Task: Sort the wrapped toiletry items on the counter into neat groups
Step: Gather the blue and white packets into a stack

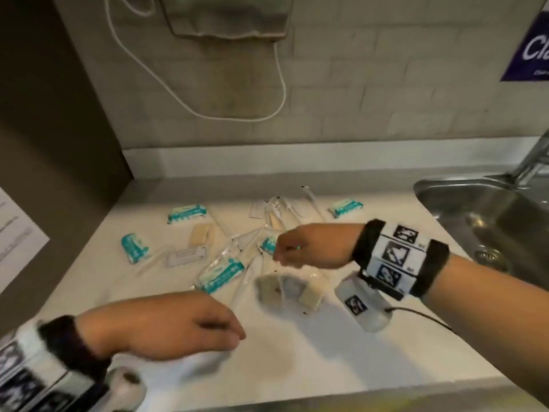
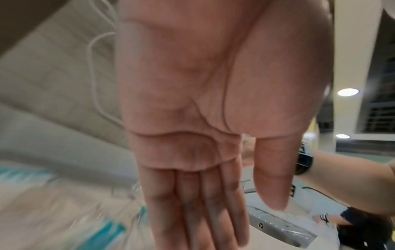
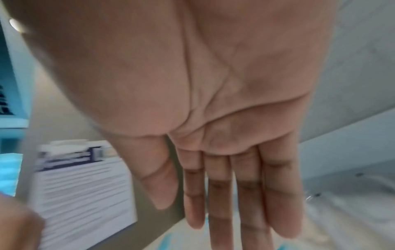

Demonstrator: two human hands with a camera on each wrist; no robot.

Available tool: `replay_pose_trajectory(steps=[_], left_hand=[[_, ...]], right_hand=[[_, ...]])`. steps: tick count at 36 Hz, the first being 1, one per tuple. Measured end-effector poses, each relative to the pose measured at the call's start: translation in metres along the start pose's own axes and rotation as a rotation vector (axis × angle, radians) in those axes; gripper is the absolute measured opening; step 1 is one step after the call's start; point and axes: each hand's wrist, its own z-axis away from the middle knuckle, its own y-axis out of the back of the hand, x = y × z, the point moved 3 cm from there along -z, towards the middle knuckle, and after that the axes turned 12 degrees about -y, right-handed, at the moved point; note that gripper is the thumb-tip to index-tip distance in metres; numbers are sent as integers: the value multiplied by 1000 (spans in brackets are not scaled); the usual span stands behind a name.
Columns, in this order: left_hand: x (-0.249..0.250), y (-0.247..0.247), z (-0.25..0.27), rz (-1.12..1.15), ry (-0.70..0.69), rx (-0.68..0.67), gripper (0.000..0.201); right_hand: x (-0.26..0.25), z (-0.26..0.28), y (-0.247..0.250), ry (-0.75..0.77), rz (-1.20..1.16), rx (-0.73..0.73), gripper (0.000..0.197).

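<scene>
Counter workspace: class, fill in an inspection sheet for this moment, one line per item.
Surface: white counter, bare at the front.
Job's things: teal-and-white packets, beige soap bars and clear-wrapped sticks lie scattered and overlapping, unsorted.
Clutter: nothing seen.
Grippers: left hand and right hand hover empty, fingers straight in the wrist views.
Cables: white cord loops on the wall.
Surroundings: steel sink at right, tiled wall.

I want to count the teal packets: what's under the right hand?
Under the right hand, part of one teal packet shows. The rest of it, and anything else beneath, is covered.
</scene>
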Motion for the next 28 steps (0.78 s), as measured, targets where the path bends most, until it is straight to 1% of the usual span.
replay_pose_trajectory(steps=[2,4,7,8,10,13,14,16,17,18,19,20,21,23,26,28], left_hand=[[4,24,-32,-160,-41,85,33],[0,45,-63,-271,-43,196,33],[2,68,-107,-389,-28,301,42],[-4,71,-121,-417,-15,304,48],[-14,71,-145,-475,7,259,60],[-25,68,-171,-576,26,149,74],[-28,67,-177,-593,37,122,76],[-33,65,-187,-643,45,89,75],[-35,63,-191,-667,43,80,71],[-38,62,-195,-689,24,93,64],[-41,62,-200,-704,11,110,56],[-43,62,-203,-703,-6,139,48],[-44,62,-205,-694,-4,151,43],[-47,65,-209,-651,8,149,39],[-49,71,-212,-530,62,144,33],[-50,74,-215,-474,59,168,34]], right_hand=[[12,-29,21,-72,17,89,27],[26,-53,38,-162,59,196,28],[50,-76,56,-308,136,260,36],[62,-86,58,-352,161,262,37],[87,-103,58,-441,218,248,38],[140,-144,53,-536,297,223,38],[167,-169,51,-554,316,223,44],[244,-243,45,-609,309,211,68],[276,-277,43,-628,293,194,79],[293,-298,43,-632,278,193,84],[297,-302,43,-635,276,197,85],[288,-293,43,-622,300,221,84],[270,-271,43,-600,326,243,81],[223,-215,52,-574,376,241,74],[194,-176,57,-599,458,164,65],[182,-158,63,-611,467,135,54]])
